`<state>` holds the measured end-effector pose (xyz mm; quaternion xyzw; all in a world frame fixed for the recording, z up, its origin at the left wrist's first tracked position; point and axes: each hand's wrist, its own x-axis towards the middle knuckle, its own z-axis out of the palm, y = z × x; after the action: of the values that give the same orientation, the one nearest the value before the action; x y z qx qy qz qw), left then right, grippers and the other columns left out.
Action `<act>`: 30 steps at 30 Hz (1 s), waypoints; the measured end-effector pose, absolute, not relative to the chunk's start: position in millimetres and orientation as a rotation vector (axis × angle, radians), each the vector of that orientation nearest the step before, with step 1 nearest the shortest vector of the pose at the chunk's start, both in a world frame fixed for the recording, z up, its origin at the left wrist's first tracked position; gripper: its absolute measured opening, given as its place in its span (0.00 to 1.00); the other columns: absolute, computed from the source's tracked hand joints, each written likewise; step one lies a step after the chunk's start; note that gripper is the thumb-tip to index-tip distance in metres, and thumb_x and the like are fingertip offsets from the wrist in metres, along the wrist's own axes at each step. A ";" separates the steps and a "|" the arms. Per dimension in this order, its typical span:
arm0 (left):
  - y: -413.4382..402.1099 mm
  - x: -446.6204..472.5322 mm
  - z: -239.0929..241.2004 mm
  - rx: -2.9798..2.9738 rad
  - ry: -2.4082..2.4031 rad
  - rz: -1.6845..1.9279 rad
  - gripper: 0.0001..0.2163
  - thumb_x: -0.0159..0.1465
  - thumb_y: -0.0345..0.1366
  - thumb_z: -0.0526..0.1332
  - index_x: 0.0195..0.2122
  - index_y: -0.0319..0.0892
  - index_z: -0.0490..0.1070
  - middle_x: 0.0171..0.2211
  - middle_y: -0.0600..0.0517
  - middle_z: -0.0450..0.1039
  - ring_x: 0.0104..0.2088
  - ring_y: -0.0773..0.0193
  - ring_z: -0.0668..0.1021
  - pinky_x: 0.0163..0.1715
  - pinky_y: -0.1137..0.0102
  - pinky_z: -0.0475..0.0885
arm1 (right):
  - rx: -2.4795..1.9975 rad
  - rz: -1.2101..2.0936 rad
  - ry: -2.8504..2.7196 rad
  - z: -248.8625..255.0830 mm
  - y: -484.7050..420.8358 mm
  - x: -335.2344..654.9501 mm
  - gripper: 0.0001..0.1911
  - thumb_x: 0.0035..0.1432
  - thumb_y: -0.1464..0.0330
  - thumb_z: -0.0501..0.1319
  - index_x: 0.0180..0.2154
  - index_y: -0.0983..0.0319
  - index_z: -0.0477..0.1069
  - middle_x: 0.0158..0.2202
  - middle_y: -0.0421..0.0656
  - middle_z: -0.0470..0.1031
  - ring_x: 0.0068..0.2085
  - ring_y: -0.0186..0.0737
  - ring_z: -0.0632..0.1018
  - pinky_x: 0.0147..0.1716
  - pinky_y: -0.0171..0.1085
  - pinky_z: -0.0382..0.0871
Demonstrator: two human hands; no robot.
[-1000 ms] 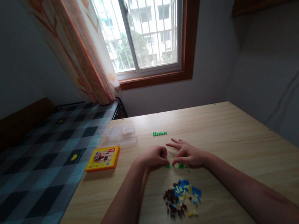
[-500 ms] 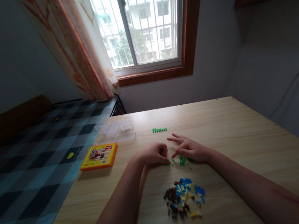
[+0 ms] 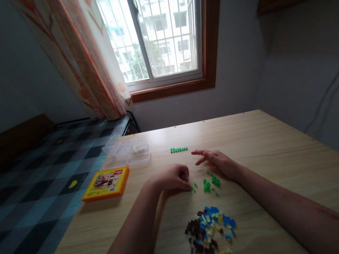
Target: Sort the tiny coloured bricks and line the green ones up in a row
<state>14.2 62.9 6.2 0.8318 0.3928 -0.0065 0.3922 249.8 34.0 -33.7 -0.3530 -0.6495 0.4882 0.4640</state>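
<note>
My left hand (image 3: pixel 172 178) rests on the wooden table (image 3: pixel 276 161) with its fingers curled, fingertips down beside a few loose green bricks (image 3: pixel 193 188); whether it pinches one I cannot tell. My right hand (image 3: pixel 219 162) hovers just past a small heap of green bricks (image 3: pixel 210 182), fingers spread and pointing left toward a short row of joined green bricks (image 3: pixel 179 149). It holds nothing that I can see. Nearer to me lies a mixed pile of brown, blue and yellow bricks (image 3: pixel 210 231).
A yellow box (image 3: pixel 106 184) lies at the table's left edge, with a clear plastic tray (image 3: pixel 129 151) behind it. A bed with a checked cover (image 3: pixel 31 193) runs along the left. A window and curtain stand behind the table.
My right hand has lifted off the green heap and moved away toward the green row, uncovering the heap. My left hand has stayed put. The view has shifted slightly.
</note>
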 end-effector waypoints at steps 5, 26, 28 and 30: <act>63.6 14.0 6.8 2.084 0.993 -0.010 0.14 0.46 0.40 0.69 0.26 0.41 0.64 0.23 0.59 0.62 0.25 0.69 0.64 0.24 0.72 0.56 | -0.782 1.353 -0.942 -45.5 50.6 255.5 0.22 0.56 0.48 0.62 0.30 0.59 0.80 0.50 0.47 0.78 0.58 0.52 0.70 0.56 0.49 0.65; 67.9 4.6 3.1 1.936 1.002 0.265 0.11 0.44 0.36 0.65 0.24 0.41 0.63 0.20 0.60 0.62 0.23 0.70 0.63 0.22 0.75 0.57 | -0.804 1.253 -0.798 -50.9 63.9 258.9 0.13 0.54 0.57 0.66 0.30 0.61 0.76 0.33 0.44 0.78 0.38 0.41 0.78 0.39 0.40 0.77; 69.2 2.8 -0.3 1.958 1.004 0.344 0.11 0.45 0.37 0.65 0.24 0.41 0.63 0.20 0.60 0.61 0.22 0.70 0.64 0.22 0.75 0.57 | -0.801 1.255 -0.820 -51.2 64.1 259.4 0.12 0.54 0.58 0.66 0.30 0.61 0.76 0.33 0.45 0.78 0.37 0.41 0.78 0.38 0.39 0.76; 70.4 2.5 -4.1 1.979 1.016 0.416 0.12 0.45 0.39 0.65 0.24 0.41 0.62 0.20 0.59 0.61 0.22 0.69 0.64 0.22 0.74 0.58 | -0.789 1.267 -0.825 -51.1 64.1 259.5 0.12 0.53 0.59 0.67 0.30 0.61 0.76 0.33 0.45 0.77 0.36 0.40 0.77 0.37 0.38 0.76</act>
<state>2.5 70.4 -4.1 0.7913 0.4064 0.1662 0.4254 259.5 64.1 -51.1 -0.3483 -0.3643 0.5595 0.6579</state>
